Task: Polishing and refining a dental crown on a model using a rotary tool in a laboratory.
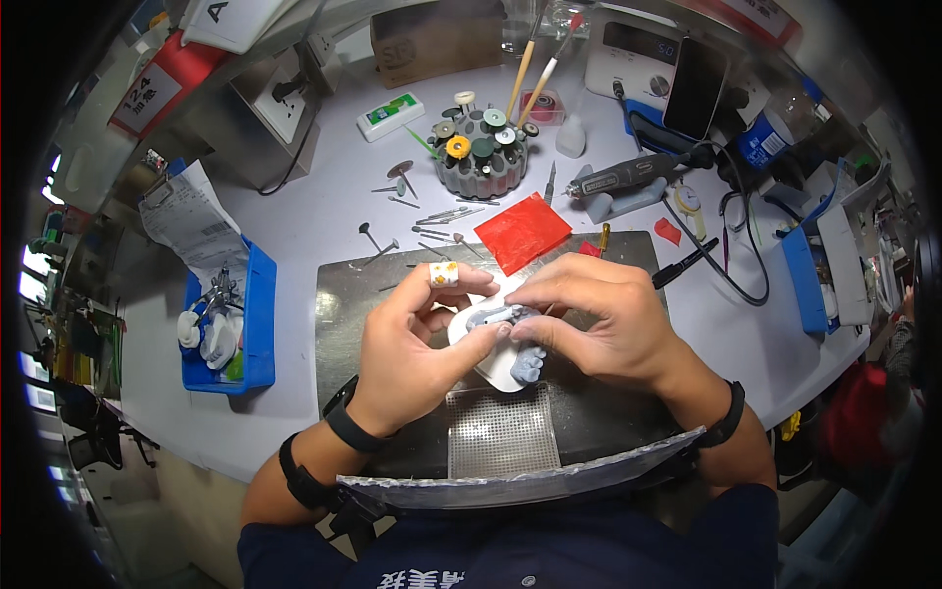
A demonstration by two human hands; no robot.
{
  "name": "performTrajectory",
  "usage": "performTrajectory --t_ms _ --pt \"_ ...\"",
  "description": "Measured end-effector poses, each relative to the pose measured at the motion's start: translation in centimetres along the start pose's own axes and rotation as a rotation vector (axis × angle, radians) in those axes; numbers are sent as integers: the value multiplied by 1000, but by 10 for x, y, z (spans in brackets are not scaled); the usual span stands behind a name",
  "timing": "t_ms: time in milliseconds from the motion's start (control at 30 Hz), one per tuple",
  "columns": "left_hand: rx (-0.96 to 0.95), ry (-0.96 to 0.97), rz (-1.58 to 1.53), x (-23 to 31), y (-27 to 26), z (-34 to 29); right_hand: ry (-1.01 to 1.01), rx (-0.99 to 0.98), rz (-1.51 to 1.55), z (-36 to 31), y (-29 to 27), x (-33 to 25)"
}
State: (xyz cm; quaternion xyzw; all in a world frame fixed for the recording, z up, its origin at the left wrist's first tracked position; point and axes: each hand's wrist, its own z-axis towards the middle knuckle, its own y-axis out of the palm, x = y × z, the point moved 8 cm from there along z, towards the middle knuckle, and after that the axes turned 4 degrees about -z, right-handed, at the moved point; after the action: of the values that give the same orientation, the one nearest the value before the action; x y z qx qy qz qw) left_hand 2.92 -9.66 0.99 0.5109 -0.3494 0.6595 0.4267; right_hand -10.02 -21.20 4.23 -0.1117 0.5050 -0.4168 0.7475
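A dental model with a white base (498, 370) and grey teeth (528, 365) is held above the metal work plate (368, 294). My left hand (402, 353) grips it from the left, thumb on top by the grey ridge and fingers curled round the far side. A printed bandage wraps the left index finger. On the right side, my right hand (608, 319) has thumb and fingertips pinched on the model's upper grey part; the fingertips hide what exactly lies between them. Just beyond the hands lies a red sheet (522, 233).
A grey bur holder (481, 172) stands at the back, with loose burs (446, 216) beside it. A rotary handpiece (628, 177) rests on its stand at right. Blue bins (257, 334) flank both sides. A perforated tray (502, 432) and a clear shield edge (520, 489) lie near my body.
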Motion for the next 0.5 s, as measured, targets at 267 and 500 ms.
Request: performTrajectory --t_ms 267,500 --pt "-170 -215 -615 -8 15 -3 286 259 539 -8 10 18" --pt "-244 -180 -369 1 21 -5 -186 40 -451 0 0 -26"
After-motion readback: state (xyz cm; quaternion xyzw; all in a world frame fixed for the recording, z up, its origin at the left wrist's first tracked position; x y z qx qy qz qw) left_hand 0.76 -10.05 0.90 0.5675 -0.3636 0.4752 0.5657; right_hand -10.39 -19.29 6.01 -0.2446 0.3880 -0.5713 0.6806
